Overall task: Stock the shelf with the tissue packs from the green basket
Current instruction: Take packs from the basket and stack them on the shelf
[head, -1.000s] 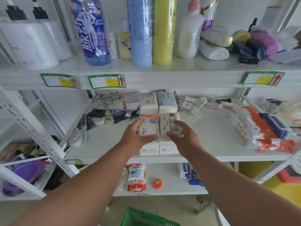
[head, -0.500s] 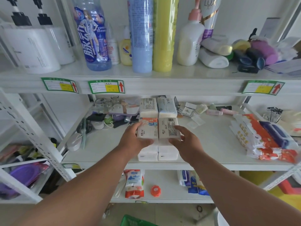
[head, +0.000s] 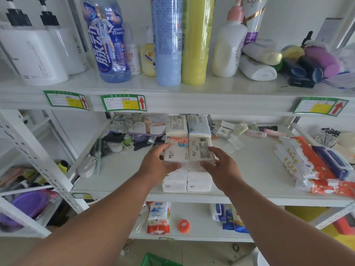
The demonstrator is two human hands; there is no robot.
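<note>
On the middle shelf (head: pixel 249 185) two columns of white tissue packs are stacked. My left hand (head: pixel 156 163) grips the top left tissue pack (head: pixel 176 150), which has an orange and blue print. My right hand (head: pixel 221 167) touches the top right tissue pack (head: pixel 200 148), barcode label facing up, fingers spread along its right side. Beneath them lie lower white packs (head: pixel 186 182). Behind stand two more packs (head: pixel 187 124). A corner of the green basket (head: pixel 153 261) shows at the bottom edge.
Bottles and dispensers fill the upper shelf (head: pixel 172 100). Left of the stacks lie jars, a hairbrush (head: pixel 99 150) and small items. Orange and purple wipe packs (head: pixel 317 162) sit at the right. The lower shelf holds a tissue bag (head: pixel 158 217) and an orange cap (head: pixel 183 225).
Both hands have pushed the top two packs slightly further back on the stack. My right hand's fingers have loosened and spread. The view has tilted up a little.
</note>
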